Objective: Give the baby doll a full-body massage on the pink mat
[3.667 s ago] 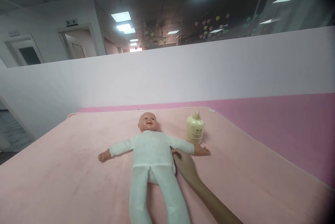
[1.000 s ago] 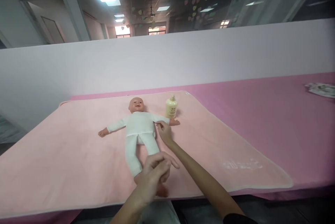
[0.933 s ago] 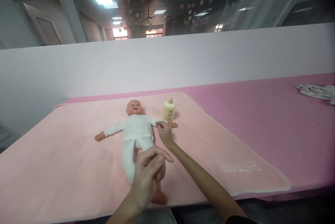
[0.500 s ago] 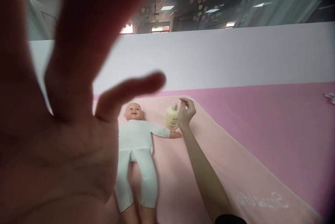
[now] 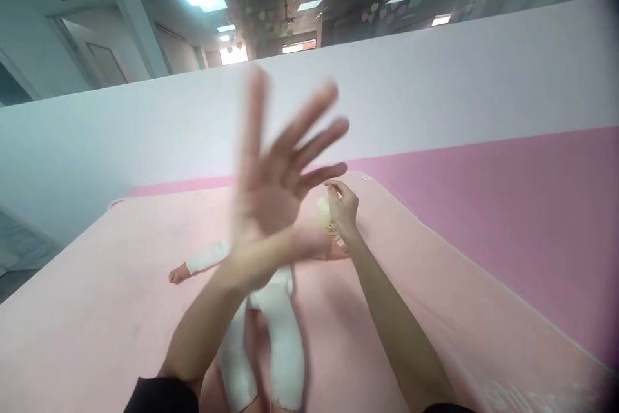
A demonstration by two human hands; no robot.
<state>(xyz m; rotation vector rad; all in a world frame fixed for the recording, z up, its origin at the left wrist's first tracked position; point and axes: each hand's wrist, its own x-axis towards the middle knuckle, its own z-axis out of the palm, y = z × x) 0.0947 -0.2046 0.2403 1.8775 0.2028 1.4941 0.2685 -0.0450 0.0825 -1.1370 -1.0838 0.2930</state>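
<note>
A baby doll [image 5: 275,329] in a white suit lies on its back on a pale pink blanket [image 5: 97,297]. My left hand [image 5: 275,174] is raised in the air in front of the camera, fingers spread, palm away from me, and it hides the doll's head and chest. It holds nothing. My right hand [image 5: 342,208] reaches out past the doll's arm and rests on the top of a cream lotion bottle [image 5: 323,212], fingers curled around its cap. The bottle stands upright beside the doll's hand.
The blanket lies on a darker pink surface [image 5: 507,207] that runs to the right. A white partition wall [image 5: 435,91] stands behind it, with glass and ceiling lights above.
My left hand has moved away from the lens and now hovers with spread fingers over the doll. My right hand went from the doll's arm to the bottle's top.
</note>
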